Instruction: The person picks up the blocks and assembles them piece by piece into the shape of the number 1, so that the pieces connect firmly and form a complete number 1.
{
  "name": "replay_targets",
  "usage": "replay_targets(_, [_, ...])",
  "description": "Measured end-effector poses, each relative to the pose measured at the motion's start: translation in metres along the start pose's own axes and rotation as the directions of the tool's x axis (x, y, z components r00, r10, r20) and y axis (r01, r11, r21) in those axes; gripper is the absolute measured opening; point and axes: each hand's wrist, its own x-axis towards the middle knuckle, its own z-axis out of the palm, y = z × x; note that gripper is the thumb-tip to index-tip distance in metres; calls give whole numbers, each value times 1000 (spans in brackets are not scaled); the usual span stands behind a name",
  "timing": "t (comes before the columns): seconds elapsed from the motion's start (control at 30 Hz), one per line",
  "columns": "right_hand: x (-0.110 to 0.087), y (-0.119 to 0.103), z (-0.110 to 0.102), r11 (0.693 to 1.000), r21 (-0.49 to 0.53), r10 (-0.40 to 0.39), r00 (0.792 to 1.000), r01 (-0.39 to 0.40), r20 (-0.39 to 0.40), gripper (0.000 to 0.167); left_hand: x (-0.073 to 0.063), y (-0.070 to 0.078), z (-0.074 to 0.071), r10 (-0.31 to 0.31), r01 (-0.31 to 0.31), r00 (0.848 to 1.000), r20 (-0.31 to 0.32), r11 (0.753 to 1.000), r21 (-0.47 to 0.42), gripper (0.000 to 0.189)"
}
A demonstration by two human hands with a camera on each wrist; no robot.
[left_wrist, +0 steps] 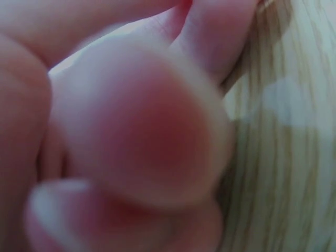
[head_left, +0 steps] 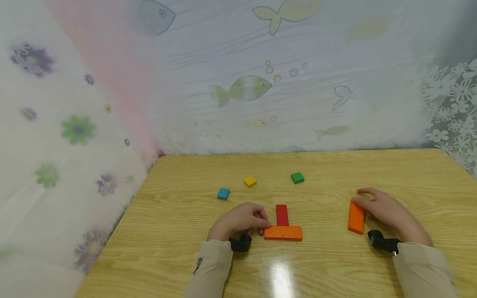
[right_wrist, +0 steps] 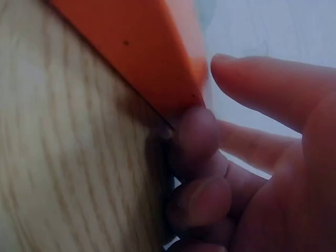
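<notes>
My left hand, fingers curled, pinches the left end of an orange block lying crosswise on the table. In the left wrist view its fingertips fill the picture and hide that block. A red block stands lengthwise against the far side of this orange block. Over to the right, my right hand grips the far right corner of a second orange block, which lies lengthwise. In the right wrist view a fingertip presses this block's end, while another finger is stretched out beside it.
Small square blocks lie farther back: a blue one, a yellow one and a green one. The wooden table meets a fish-patterned curtain along its far edge. A flowered curtain hangs on the left.
</notes>
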Motion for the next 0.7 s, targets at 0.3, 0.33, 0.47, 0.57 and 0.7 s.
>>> replay_targets(0.3, [5, -10, 4, 995, -97, -7, 1000, 10, 31, 76, 0, 1, -1, -1, 1, 1000, 2, 1000, -1, 12])
replay_targets(0.33, [5, -11, 4, 995, -100, -3, 999, 7, 39, 78, 0, 1, -1, 1, -1, 1000, 3, 1000, 0, 12])
replay_targets(0.47, [5, -18, 6, 991, -134, -9, 998, 17, 55, 84, 0, 1, -1, 8, -8, 1000, -1, 1000, 9, 12])
replay_targets(0.57, [5, -23, 8, 989, -147, -17, 998, 27, 67, 87, -1, 0, -1, 7, -7, 1000, 2, 1000, 11, 12])
replay_targets(0.7, [5, -27, 10, 991, -135, -8, 997, 19, 77, 88, -1, 0, -2, 5, -5, 1000, 3, 1000, 10, 11])
